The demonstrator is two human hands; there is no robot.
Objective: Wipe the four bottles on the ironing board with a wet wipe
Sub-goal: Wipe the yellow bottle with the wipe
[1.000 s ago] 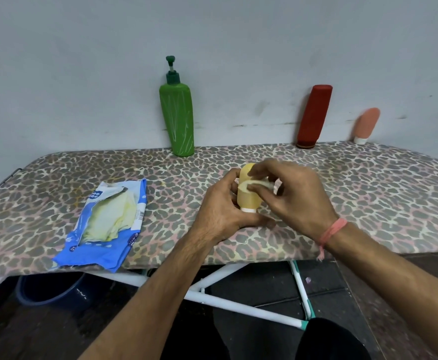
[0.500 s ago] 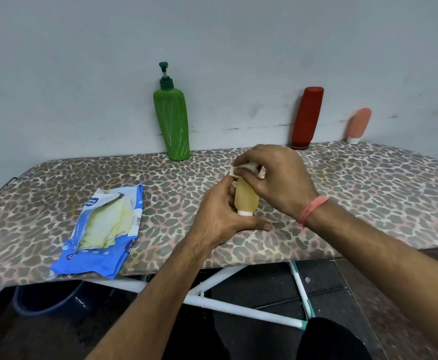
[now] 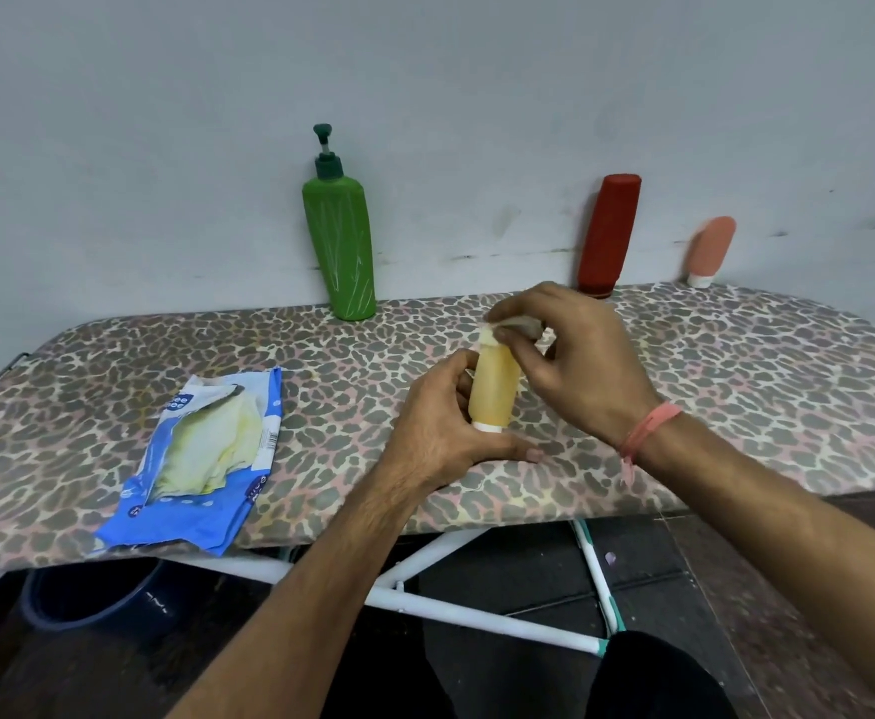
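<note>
Ironing board [image 3: 736, 386] spanned frame, leopard-print cover. Opened blue wipe pack [image 3: 202, 459] lay on left part. Green pump bottle [image 3: 342, 251], red bottle [image 3: 609, 233], small pink bottle [image 3: 710, 249] stood at far edge against wall. Left hand [image 3: 440, 433] gripped yellow bottle [image 3: 495, 389], cap down, mid-board. Right hand [image 3: 575, 360] pinched wet wipe [image 3: 516, 324] on bottle's top end.

Leopard-print ironing board [image 3: 736, 386]: blue wet-wipe pack [image 3: 202, 459] lying left; green pump bottle [image 3: 342, 251], red bottle [image 3: 609, 230], pink tube [image 3: 710, 249] standing along the wall edge.
</note>
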